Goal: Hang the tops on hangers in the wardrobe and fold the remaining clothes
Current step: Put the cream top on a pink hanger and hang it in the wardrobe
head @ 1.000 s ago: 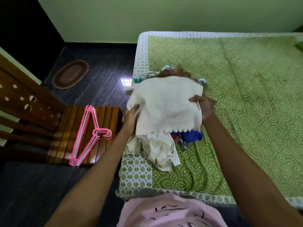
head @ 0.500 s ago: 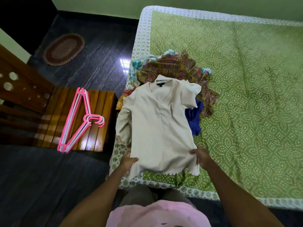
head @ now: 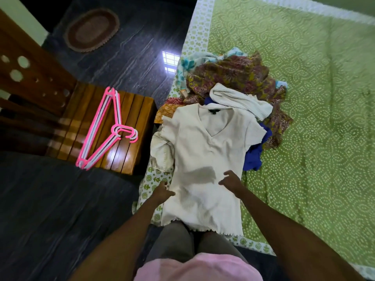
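Cream V-neck top (head: 205, 159) lies face up on the near corner of the bed (head: 304, 98), neckline away from the person, scalloped hem hanging just over the bed's near edge by the person's legs. Spread flat like this so the neck opening is reachable, probably to take a hanger through it.

Left hand (head: 163, 191) sits at the top's left side edge, fingers loosely bent, touching or just above the fabric; can't tell which, no clear pinch. Right hand (head: 230, 180) hovers over the lower middle of the top, fingers spread and relaxed, shadow on the cloth beneath it, so holding nothing. Both hands read as unclenched.

Pink hangers (head: 105, 130) lie stacked on the wooden chair seat (head: 129, 151) just left of the bed, hooks pointing toward the bed. Placed within reach of the left hand, apart from the clothes.

Pile of remaining clothes (head: 239, 78) sits beyond the top's collar: brown patterned fabric, a white ribbed garment (head: 241, 102) touching the top's right shoulder, a blue garment (head: 253, 157) poking out under the right sleeve, another cream piece (head: 162, 147) under the left side. Top overlaps the pile's near edge.

Judgement: early stage, top laid out, hanger not yet picked. Next move likely needs a reach to the chair. Wardrobe not in view.
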`<action>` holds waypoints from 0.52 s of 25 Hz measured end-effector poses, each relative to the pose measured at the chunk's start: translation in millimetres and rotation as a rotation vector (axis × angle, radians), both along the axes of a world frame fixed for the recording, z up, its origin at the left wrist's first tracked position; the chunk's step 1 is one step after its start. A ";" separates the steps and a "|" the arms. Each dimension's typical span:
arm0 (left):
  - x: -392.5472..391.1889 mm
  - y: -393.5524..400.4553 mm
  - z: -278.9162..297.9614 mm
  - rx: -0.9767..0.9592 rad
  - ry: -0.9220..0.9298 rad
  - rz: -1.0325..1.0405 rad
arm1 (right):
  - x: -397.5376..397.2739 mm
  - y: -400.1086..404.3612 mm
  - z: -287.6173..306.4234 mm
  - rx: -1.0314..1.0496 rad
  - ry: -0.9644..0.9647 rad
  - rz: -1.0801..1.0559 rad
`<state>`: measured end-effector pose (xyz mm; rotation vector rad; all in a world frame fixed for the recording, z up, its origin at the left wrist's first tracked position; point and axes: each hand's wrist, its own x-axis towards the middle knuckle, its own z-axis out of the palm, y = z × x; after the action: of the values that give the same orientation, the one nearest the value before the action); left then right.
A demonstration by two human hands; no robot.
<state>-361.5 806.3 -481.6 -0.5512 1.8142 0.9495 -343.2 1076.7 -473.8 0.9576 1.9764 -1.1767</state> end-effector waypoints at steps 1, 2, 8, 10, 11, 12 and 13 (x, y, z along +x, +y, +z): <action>-10.3 -3.0 -0.5 0.010 0.029 0.025 | -20.9 -16.0 0.1 -0.015 0.047 0.055; -21.2 -7.9 -1.6 0.023 0.059 0.054 | -41.4 -34.1 -0.6 -0.024 0.090 0.113; -75.7 -58.3 -22.4 0.020 0.259 0.174 | -136.7 -158.4 -23.2 -0.155 0.194 0.360; -93.2 -77.7 -31.5 0.000 0.353 0.230 | -158.9 -198.9 -33.7 -0.169 0.200 0.381; -102.2 -90.3 -39.5 -0.041 0.416 0.254 | -169.6 -219.2 -41.7 -0.163 0.205 0.411; -110.9 -105.2 -49.0 -0.106 0.462 0.267 | -179.8 -238.0 -49.5 -0.158 0.211 0.445; -119.3 -120.9 -57.2 -0.180 0.506 0.283 | -190.7 -255.4 -56.0 -0.140 0.225 0.493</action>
<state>-480.8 685.5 -538.8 -0.7430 2.3324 1.2016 -533.8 821.3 -529.8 0.2470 2.1051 -1.1477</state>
